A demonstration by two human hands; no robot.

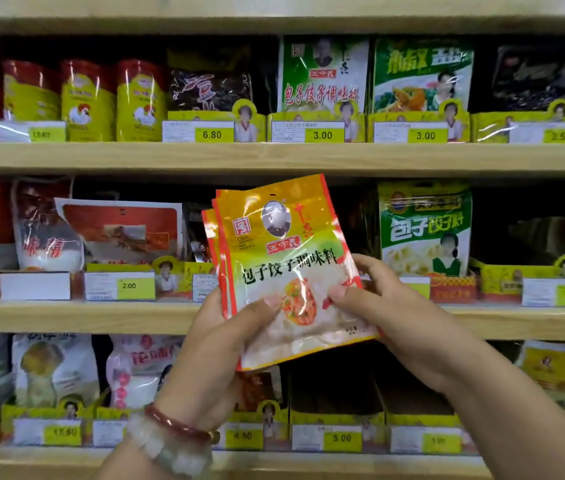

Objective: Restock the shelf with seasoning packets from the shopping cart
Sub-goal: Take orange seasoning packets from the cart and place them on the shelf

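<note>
I hold a small stack of orange-and-white seasoning packets [284,258] upright in front of the middle shelf [83,317]. My left hand [218,348] grips the stack's lower left edge, thumb across the front. My right hand [402,313] pinches the lower right side, thumb on the front and fingers behind. A dark gap in the middle shelf lies right behind the packets. A green version of the same packet [322,77] stands on the upper shelf [274,157]. The shopping cart is out of view.
Yellow display trays with price tags [322,135] line every shelf edge. Yellow-red chicken tins [87,98] stand upper left. A green dumpling-seasoning bag [424,230] stands right of my hands. Two trays on the lower shelf [336,396] look dark inside.
</note>
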